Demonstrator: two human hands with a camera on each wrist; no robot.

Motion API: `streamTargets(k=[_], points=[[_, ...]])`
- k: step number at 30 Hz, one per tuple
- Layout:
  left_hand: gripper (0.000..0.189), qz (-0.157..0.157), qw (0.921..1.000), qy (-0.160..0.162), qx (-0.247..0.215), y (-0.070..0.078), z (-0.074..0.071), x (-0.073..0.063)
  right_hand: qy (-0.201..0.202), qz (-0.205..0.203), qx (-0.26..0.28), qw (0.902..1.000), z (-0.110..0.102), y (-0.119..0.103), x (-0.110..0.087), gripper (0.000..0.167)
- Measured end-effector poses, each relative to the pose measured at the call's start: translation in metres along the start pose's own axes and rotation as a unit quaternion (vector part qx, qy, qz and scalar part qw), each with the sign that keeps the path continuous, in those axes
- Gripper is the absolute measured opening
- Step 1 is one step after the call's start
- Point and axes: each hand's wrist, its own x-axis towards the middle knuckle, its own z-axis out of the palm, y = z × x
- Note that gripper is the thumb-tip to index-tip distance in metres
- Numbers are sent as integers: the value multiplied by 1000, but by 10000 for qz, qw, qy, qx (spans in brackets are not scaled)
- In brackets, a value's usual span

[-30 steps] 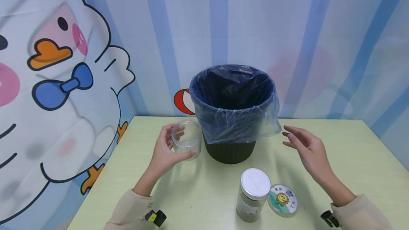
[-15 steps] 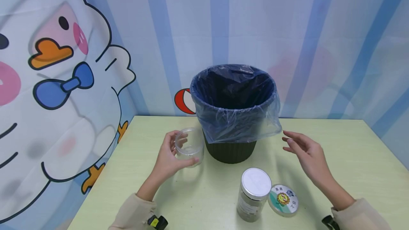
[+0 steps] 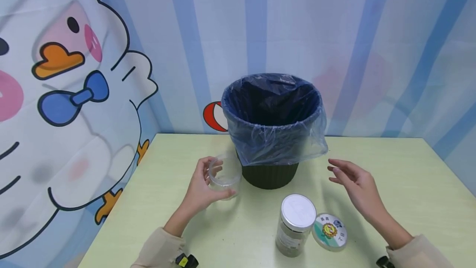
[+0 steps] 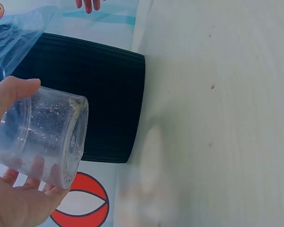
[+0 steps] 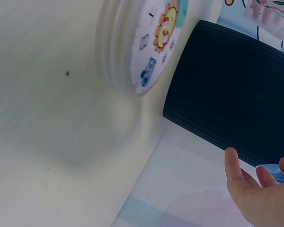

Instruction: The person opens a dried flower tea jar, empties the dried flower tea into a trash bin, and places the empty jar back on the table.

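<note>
My left hand (image 3: 201, 187) grips a clear plastic jar (image 3: 225, 181), thumb on the near side and fingers round the far side. The jar has no lid on and is held upright, just left of the bin. Small crumbs cling inside the jar (image 4: 49, 125) in the left wrist view. To the right of the bin, my right hand (image 3: 355, 183) hangs in the air with nothing in it, fingers loosely bent. A round lid (image 3: 329, 231) with a sunflower print lies on the table, nearer to me than that hand.
A black ribbed bin (image 3: 269, 177) with a blue plastic liner (image 3: 271, 144) folded over its rim stands at the table's back. In front stands a lidded jar (image 3: 290, 239), beside the loose lid. A printed cloth backdrop (image 3: 178, 53) hangs behind the pale table (image 3: 401, 177).
My left hand has come down and slightly to the right with the clear jar, nearer the table. The right hand has lowered a little. Bin, lidded jar and lid stay in place.
</note>
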Motion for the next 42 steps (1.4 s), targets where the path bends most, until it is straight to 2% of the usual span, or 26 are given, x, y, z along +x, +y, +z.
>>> streamTargets(k=[11, 24, 42], points=[[89, -54, 9997, -145, 191, -12, 8, -5, -148, 186, -151, 9996, 2, 9, -9, 35], [88, -195, 9993, -210, 230, -18, 13, -12, -214, 383, -273, 9987, 3, 14, -19, 36], [92, -236, 9981, -157, 553, -31, 17, -20, -206, 502, -354, 9979, 1, 20, -27, 35]])
